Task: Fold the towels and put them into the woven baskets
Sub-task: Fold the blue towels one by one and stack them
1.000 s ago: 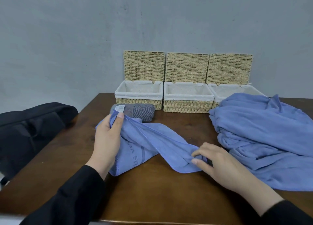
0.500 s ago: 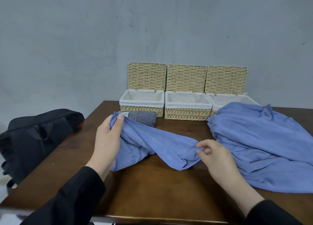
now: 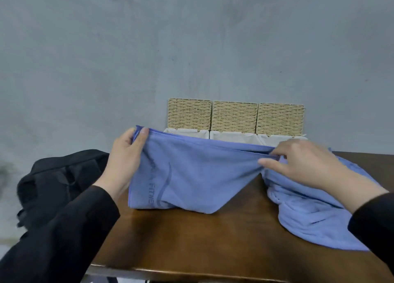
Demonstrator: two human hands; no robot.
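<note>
Starting at the left, a black bag [image 3: 61,184] sits off the table's edge, and just beside it my left hand [image 3: 125,161] pinches the upper left corner of the blue towel [image 3: 191,176], thumb over the hem. From there the towel's top edge runs nearly level to my right hand [image 3: 298,161], which pinches the opposite end with curled fingers, so the long axis lies across me, left to right, with the cloth hanging between the grips and its lower fold resting on the wooden table [image 3: 213,240]. I judge the next fold turns on bringing one corner to the other; both hands are equally placed. Behind the towel, against the grey wall, the three woven baskets [image 3: 234,133] stand in a row, lids propped up. Furthest right, a heap of blue towels [image 3: 309,218] lies under my right wrist.
</note>
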